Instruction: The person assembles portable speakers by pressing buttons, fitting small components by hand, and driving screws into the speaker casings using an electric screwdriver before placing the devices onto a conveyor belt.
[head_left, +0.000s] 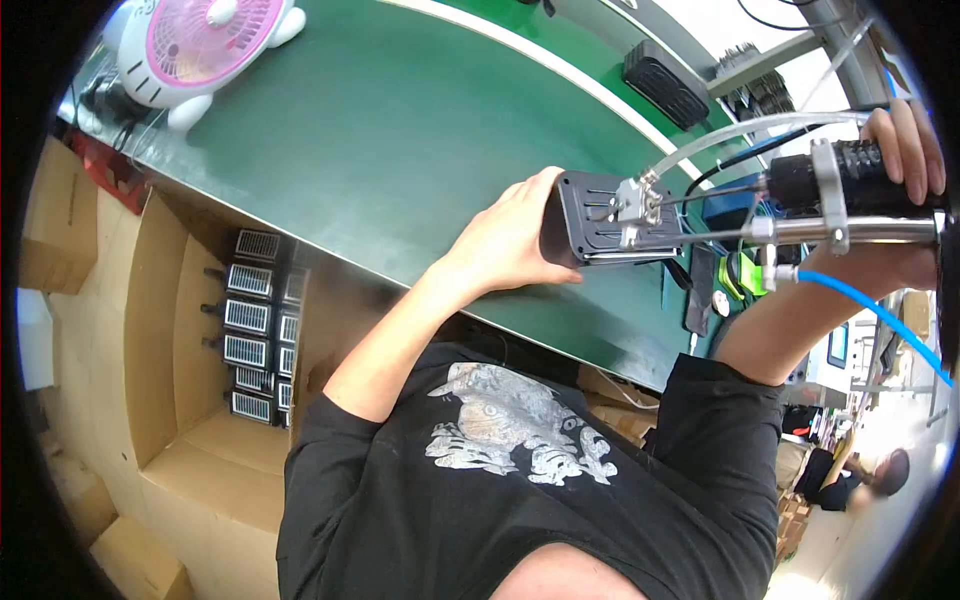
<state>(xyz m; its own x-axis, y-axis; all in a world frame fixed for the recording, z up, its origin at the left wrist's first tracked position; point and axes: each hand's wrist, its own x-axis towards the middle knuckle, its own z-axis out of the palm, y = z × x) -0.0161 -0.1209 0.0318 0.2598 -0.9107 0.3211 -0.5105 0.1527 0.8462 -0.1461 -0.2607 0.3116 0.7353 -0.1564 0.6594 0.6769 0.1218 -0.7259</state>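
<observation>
My left hand (515, 235) is wrapped around a black rectangular housing (590, 205) with slots and corner screw holes on its face, held just over the green bench top. At the right, my right hand (908, 150) has its fingers round the black ribbed body of a mounted power screwdriver (850, 178). The screwdriver's metal tip assembly (638, 203) reaches over the housing's face; whether the tip touches a screw is hidden. A clear hose (760, 125) and a blue air hose (870, 298) run to the tool.
A white and pink fan (205, 45) stands on the green bench (380, 130) at far left. Another black housing (665, 85) lies beyond the bench's white edge. Below left, an open cardboard box (155, 350) holds several panelled units. Another person (860, 480) is at far right.
</observation>
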